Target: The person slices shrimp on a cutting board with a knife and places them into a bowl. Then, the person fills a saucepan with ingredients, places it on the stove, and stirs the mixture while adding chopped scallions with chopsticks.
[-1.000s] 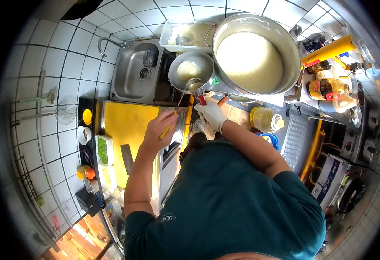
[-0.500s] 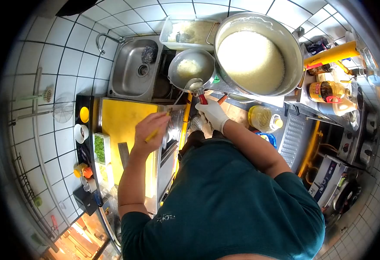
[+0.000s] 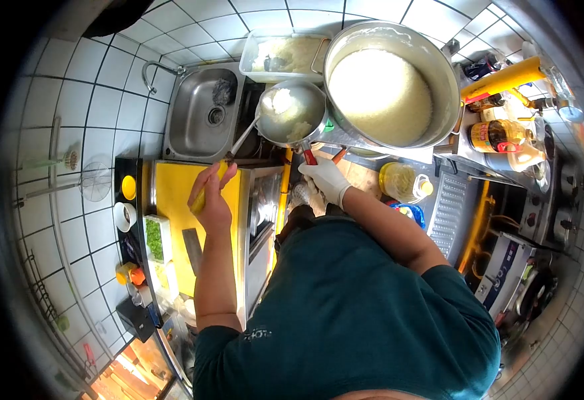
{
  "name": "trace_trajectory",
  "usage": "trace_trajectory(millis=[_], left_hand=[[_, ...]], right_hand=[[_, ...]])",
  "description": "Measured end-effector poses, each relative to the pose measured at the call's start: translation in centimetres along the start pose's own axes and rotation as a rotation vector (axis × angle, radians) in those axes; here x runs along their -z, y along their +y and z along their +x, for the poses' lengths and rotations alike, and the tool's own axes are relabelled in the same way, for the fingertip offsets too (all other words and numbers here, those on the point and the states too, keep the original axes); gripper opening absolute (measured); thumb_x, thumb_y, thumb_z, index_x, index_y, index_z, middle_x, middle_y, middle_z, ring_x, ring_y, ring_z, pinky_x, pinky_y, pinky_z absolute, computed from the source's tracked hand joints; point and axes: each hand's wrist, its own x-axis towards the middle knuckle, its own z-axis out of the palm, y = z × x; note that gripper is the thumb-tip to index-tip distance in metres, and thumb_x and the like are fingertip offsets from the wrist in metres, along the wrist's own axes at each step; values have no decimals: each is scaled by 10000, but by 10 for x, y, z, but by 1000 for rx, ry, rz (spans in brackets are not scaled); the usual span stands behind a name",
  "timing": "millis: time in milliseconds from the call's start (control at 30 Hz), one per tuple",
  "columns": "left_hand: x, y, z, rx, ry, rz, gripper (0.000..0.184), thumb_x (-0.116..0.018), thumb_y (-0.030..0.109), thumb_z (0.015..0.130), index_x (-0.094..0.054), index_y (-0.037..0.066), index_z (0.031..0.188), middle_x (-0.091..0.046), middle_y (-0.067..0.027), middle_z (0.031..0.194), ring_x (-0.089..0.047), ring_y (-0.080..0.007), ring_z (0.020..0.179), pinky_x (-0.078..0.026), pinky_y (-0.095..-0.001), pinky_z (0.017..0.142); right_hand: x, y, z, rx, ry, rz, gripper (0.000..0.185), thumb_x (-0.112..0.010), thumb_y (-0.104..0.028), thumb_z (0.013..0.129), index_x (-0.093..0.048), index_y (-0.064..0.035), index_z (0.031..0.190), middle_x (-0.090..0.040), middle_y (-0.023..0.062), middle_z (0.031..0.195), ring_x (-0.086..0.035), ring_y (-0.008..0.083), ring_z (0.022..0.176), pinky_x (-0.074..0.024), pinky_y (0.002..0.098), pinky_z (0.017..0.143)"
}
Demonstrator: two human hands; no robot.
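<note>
My left hand (image 3: 213, 197), bare, is closed round the yellow handle of a long metal ladle (image 3: 244, 139). The ladle's head reaches into a round metal pan (image 3: 317, 107), beside a white lump (image 3: 282, 100) of what looks like food. More pale food lies at the lower right inside the pan. In a white glove, my right hand (image 3: 330, 180) grips the pan's red handle (image 3: 310, 157). Just right of the pan stands a big metal pot (image 3: 448, 87) with pale, grainy contents (image 3: 388, 100).
A plastic tub (image 3: 248, 52) with whitish food sits behind the pan. The sink (image 3: 192, 137) is to its left. A yellow board (image 3: 172, 200) covers the left counter, with a knife-like blade (image 3: 192, 248) on it. An oil jug (image 3: 398, 183) stands right of my gloved hand.
My left hand has moved left and turned, drawing the ladle's head from the pan's near edge to its far left side. The white food has shifted. My right hand stays on the handle.
</note>
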Motion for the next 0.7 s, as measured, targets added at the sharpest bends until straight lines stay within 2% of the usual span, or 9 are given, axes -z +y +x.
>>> trace_trajectory(millis=[200, 300, 400, 467, 533, 600, 700], left_hand=[[-14, -15, 4, 129, 120, -181, 264, -504, 91, 1055, -666, -80, 1174, -720, -162, 1117, -764, -365, 1018, -603, -381, 966], [-35, -19, 15, -17, 110, -31, 229, -552, 66, 1035, -675, -73, 1169, -705, -175, 1183, -748, -335, 1057, -587, -375, 987], [-61, -45, 40, -517, -49, 250, 215, -622, 20, 991, -700, -69, 1171, -680, -200, 1258, -724, -320, 1097, -577, -377, 984], [-84, -46, 56, -717, -128, 527, 273, -629, -21, 981, -696, -27, 1246, -673, -208, 1290, -708, -318, 1114, -552, -400, 982], [-96, -79, 78, -647, -263, 535, 266, -685, -6, 946, -722, -13, 1209, -697, -195, 1228, -708, -339, 1078, -553, -371, 934], [-102, -98, 98, -590, -290, 606, 247, -693, 6, 931, -712, -1, 1177, -696, -182, 1196, -714, -368, 1032, -579, -392, 894], [-107, -107, 107, -636, -212, 531, 223, -690, 4, 935, -711, -6, 1157, -711, -171, 1158, -725, -337, 1014, -581, -380, 886]], right_hand=[[2, 3, 1, 19, -13, -54, 193, -662, -195, 969, -572, -27, 945, -563, 35, 690, -520, 151, 503, -413, 313, 462], [0, 3, 0, -12, -25, -14, 195, -666, -203, 968, -583, -28, 950, -562, 31, 686, -515, 150, 497, -407, 312, 461], [0, 4, 2, -17, -6, -31, 200, -674, -214, 965, -592, -32, 955, -560, 28, 681, -517, 150, 502, -401, 312, 460], [0, 5, 4, -14, -7, -13, 206, -681, -218, 957, -597, -29, 957, -561, 26, 683, -525, 150, 516, -402, 320, 468], [0, 11, 9, -10, 8, 1, 207, -683, -213, 952, -596, -26, 954, -562, 28, 685, -527, 153, 518, -405, 324, 471], [-4, 4, -2, 3, 41, -38, 205, -686, -207, 948, -594, -23, 947, -564, 32, 687, -531, 156, 523, -408, 327, 474], [-4, -2, -3, -1, 37, -23, 206, -686, -202, 945, -590, -20, 937, -564, 40, 689, -535, 158, 527, -410, 327, 476]])
